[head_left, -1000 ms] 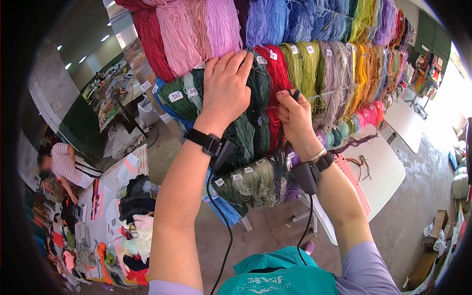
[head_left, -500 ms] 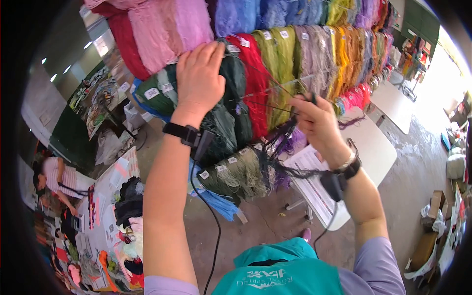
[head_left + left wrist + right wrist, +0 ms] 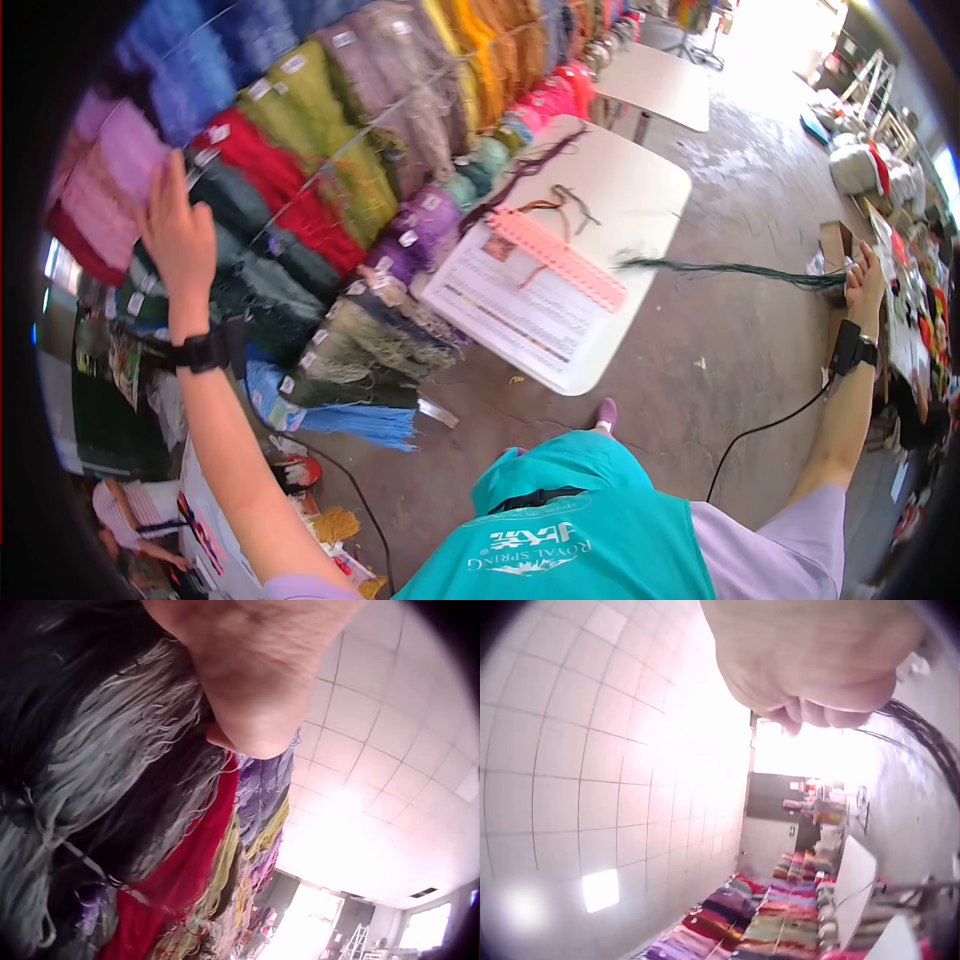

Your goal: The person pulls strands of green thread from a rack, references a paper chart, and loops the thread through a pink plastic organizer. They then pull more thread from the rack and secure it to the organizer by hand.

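Note:
At the left of the head view, my left hand (image 3: 182,240) rests on the hanging yarn rack with its fingers straight. Pink skeins (image 3: 110,165) lie just beyond its fingers, and dark green skeins (image 3: 280,295) hang beside and below it. To their right is a red skein (image 3: 330,240) with a white tag at its top. Far out to the right, my right hand (image 3: 865,282) has its fingers curled round one end of a bundle of dark green threads (image 3: 740,268). The bundle stretches leftward through the air, its loose end over the white table's edge. Dark strands (image 3: 930,735) also trail from that hand in the right wrist view.
A white table (image 3: 640,190) holds a printed sheet (image 3: 500,315), a pink perforated strip (image 3: 570,262) and purple yarn (image 3: 530,170). Another white table (image 3: 660,85) stands farther back. A cardboard box (image 3: 835,245) is near my right hand. A person in stripes (image 3: 115,510) is at lower left.
My right hand has pulled the dark green threads away from the rack, far out to the right. The left hand stays at the rack. The head view has swung rightward.

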Demonstrator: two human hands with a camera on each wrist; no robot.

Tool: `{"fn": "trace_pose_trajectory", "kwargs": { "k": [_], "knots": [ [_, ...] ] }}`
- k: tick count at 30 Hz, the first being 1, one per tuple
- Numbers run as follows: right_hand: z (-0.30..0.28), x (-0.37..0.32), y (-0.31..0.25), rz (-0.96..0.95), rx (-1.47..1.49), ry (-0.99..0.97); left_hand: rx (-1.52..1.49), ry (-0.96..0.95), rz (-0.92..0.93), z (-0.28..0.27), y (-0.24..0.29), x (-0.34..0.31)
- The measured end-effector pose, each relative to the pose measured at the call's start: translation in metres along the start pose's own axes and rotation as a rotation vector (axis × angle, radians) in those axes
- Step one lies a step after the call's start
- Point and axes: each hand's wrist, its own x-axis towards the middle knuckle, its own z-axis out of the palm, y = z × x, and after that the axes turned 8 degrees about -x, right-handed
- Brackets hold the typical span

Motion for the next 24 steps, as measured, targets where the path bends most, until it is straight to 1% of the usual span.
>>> {"fn": "trace_pose_trajectory", "kwargs": {
  "k": [2, 3, 4, 5, 6, 7, 8, 10, 11, 12, 13, 14, 16, 17, 18, 19, 20, 23, 24],
  "knots": [
    [-0.004, -0.007, -0.021, 0.059, -0.198, -0.155, -0.043, 0.094, -0.039, -0.005, 0.023, 0.006],
    [0.008, -0.018, -0.027, 0.015, -0.468, -0.196, -0.057, 0.129, -0.077, -0.01, 0.041, 0.009],
    [0.023, -0.03, -0.035, -0.025, -0.843, -0.247, -0.063, 0.161, -0.061, -0.018, 0.063, 0.015],
    [0.032, -0.029, -0.033, -0.129, -1.129, -0.377, -0.076, 0.148, -0.086, -0.026, 0.095, 0.021],
    [0.019, 0.001, -0.015, -0.29, -1.415, -0.61, -0.212, 0.133, 0.004, -0.03, 0.126, 0.028],
    [0.021, 0.01, -0.011, -0.364, -1.598, -0.792, -0.343, 0.117, 0.094, -0.034, 0.157, 0.036],
    [0.026, -0.002, -0.01, -0.709, -1.708, -0.793, -0.553, 0.069, 0.115, -0.04, 0.2, 0.045],
    [0.046, -0.013, -0.02, -0.604, -1.832, -0.883, -0.997, -0.106, 0.069, -0.046, 0.278, 0.055],
    [0.052, -0.016, -0.024, -0.658, -1.798, -0.86, -1.165, -0.22, 0.06, -0.047, 0.313, 0.058],
    [0.056, -0.02, -0.028, -0.713, -1.762, -0.838, -1.304, -0.287, 0.058, -0.051, 0.349, 0.062],
    [0.06, -0.025, -0.033, -0.768, -1.727, -0.816, -1.365, -0.295, 0.132, -0.052, 0.381, 0.064],
    [0.064, -0.03, -0.041, -0.733, -1.637, -0.833, -1.451, -0.337, 0.155, -0.058, 0.412, 0.067],
    [0.071, -0.039, -0.053, -0.664, -1.458, -0.863, -1.529, -0.386, 0.223, -0.062, 0.469, 0.07],
    [0.072, -0.04, -0.052, -0.574, -1.346, -0.882, -1.715, -0.552, 0.112, -0.069, 0.495, 0.07],
    [0.073, -0.041, -0.051, -0.487, -1.233, -0.898, -1.847, -0.519, 0.12, -0.068, 0.521, 0.069],
    [0.074, -0.042, -0.05, -0.401, -1.119, -0.912, -1.943, -0.551, 0.094, -0.075, 0.544, 0.073],
    [0.076, -0.043, -0.047, -0.358, -1.057, -0.936, -1.985, -0.718, 0.06, -0.084, 0.559, 0.078],
    [0.085, -0.05, -0.042, -0.458, -1.021, -1.027, -2.11, -0.904, -0.008, -0.107, 0.601, 0.09],
    [0.088, -0.052, -0.041, -0.425, -0.945, -1.022, -2.135, -1.016, -0.024, -0.108, 0.609, 0.091]
  ]
}}
